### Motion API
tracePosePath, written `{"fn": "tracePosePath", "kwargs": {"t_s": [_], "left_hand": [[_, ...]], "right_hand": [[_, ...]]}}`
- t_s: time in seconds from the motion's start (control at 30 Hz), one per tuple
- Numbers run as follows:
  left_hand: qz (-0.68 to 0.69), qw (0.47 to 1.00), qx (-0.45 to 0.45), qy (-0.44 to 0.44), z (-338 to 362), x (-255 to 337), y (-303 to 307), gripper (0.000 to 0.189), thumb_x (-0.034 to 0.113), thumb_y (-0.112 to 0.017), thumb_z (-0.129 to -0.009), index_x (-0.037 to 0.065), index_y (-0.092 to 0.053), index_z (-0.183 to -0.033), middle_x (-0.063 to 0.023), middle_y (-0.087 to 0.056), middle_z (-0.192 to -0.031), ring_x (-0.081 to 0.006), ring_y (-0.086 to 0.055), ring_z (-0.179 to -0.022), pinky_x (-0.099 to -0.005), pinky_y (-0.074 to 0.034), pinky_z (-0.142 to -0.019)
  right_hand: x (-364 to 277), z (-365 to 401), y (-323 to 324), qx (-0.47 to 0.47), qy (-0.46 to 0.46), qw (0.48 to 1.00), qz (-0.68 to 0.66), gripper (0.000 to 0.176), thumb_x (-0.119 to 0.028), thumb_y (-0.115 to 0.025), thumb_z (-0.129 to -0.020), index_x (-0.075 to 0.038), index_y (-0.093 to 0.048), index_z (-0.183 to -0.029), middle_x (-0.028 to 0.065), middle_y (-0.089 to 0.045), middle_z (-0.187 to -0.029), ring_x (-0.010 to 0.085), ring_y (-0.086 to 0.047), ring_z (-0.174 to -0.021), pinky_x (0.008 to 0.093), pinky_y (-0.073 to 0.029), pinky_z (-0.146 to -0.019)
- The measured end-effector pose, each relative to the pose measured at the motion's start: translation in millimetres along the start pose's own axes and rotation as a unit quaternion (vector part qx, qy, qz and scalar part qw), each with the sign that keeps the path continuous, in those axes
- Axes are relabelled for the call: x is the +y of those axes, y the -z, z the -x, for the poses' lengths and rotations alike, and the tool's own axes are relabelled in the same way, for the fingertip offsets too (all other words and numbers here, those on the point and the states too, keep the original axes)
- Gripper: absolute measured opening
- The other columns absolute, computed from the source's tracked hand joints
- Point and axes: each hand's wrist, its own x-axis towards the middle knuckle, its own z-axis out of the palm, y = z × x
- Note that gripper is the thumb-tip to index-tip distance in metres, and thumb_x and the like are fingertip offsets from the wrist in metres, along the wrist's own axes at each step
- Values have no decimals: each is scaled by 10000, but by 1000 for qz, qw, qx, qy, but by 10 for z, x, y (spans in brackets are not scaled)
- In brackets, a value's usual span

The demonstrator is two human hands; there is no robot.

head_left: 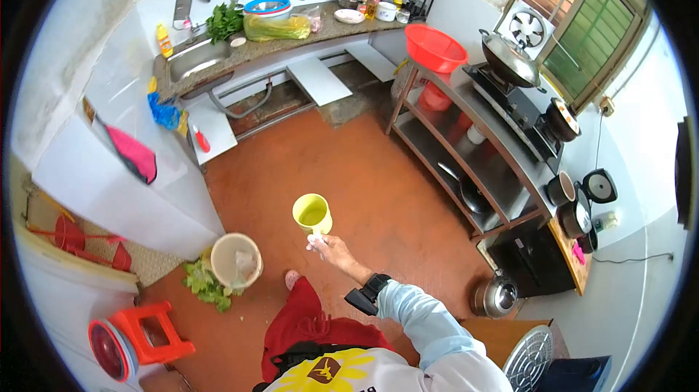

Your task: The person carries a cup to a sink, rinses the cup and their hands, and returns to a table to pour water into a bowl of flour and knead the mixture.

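My right hand [332, 251] is out in front of me over the floor, its fingers closed on the handle of a yellow-green plastic dipper [326, 223]. The dipper's round mouth faces up toward me and its inside shows. Something white [314, 243], like foam or a scrap of plastic, shows at my fingertips by the handle. A black band with a device [371, 291] sits on that wrist. My left hand is out of view.
A cream bin [217, 261] with greens beside it stands left of my feet. The counter with a metal sink [198, 61] runs along the back. A steel rack [473, 140] with stove and wok stands right; a steel pot [496, 296] sits on the floor, a red stool [156, 334] left.
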Motion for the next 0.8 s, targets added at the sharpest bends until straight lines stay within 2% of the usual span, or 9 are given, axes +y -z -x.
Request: {"fn": "tracePosePath", "kwargs": {"t_s": [0.03,0.17,0.33,0.4,0.57,0.67,0.73,0.77,0.8], "left_hand": [[-5,1000,-7,-6,-229,178,34,298,274,-450,-901,43,-500,-1082,-100,-501,-1044,-245,-543,-846,-310,-465,-712],[-28,998,-34,-42,-1043,973,155,288,267,-455,-899,40,-510,-1067,-99,-510,-1026,-244,-545,-830,-308,-466,-702],[-43,995,-51,-80,-1940,1817,243,275,258,-461,-895,38,-522,-1049,-97,-521,-1005,-243,-549,-811,-306,-467,-689],[-39,994,-47,-85,-2279,2060,244,271,255,-464,-894,37,-527,-1041,-97,-525,-996,-243,-550,-804,-305,-467,-684],[-17,997,-6,-74,-3013,2621,228,259,246,-470,-891,34,-539,-1023,-96,-535,-974,-243,-554,-785,-302,-468,-671],[-2,997,32,-69,-3355,3046,239,253,241,-474,-889,32,-546,-1012,-95,-542,-961,-242,-556,-774,-301,-469,-664],[17,995,72,-71,-3565,3301,276,249,238,-476,-888,31,-551,-1005,-94,-546,-952,-242,-557,-766,-300,-469,-659],[25,993,87,-70,-3667,3429,289,247,236,-477,-888,31,-554,-1001,-94,-548,-948,-242,-558,-762,-300,-469,-656],[31,992,99,-75,-3779,3559,303,245,234,-479,-887,30,-556,-997,-94,-550,-944,-242,-559,-758,-299,-469,-654]], "right_hand": [[-108,-167,12,11,-7,999,-46,297,-330,-523,-926,-76,-673,-966,-24,-617,-764,49,-448,-582,214,-390,-524],[-479,-859,127,38,-13,996,-74,282,-315,-522,-930,-77,-669,-968,-23,-619,-781,52,-450,-592,216,-394,-531],[-699,-1809,271,34,-23,999,-31,268,-284,-517,-938,-53,-650,-967,-12,-620,-779,49,-452,-588,205,-396,-525],[-802,-2208,281,31,-11,998,-60,273,-284,-519,-937,-45,-651,-945,-9,-615,-765,48,-451,-586,202,-393,-522],[-1201,-3323,451,-10,1,996,-94,301,-305,-535,-928,-30,-652,-896,1,-607,-728,51,-464,-586,204,-396,-519],[-1572,-3889,554,-61,-48,997,-15,314,-336,-550,-917,-41,-657,-905,-5,-614,-727,51,-497,-607,202,-396,-521],[-1750,-4376,543,-72,10,997,2,332,-359,-525,-923,-63,-674,-922,-1,-645,-758,72,-549,-647,248,-445,-576],[-1823,-4605,528,-90,-30,995,-24,353,-377,-523,-921,-58,-672,-906,7,-650,-761,85,-562,-675,255,-465,-635],[-1824,-4800,504,-98,-26,995,-13,353,-377,-523,-921,-58,-672,-906,7,-650,-761,85,-562,-675,255,-465,-635]]}}
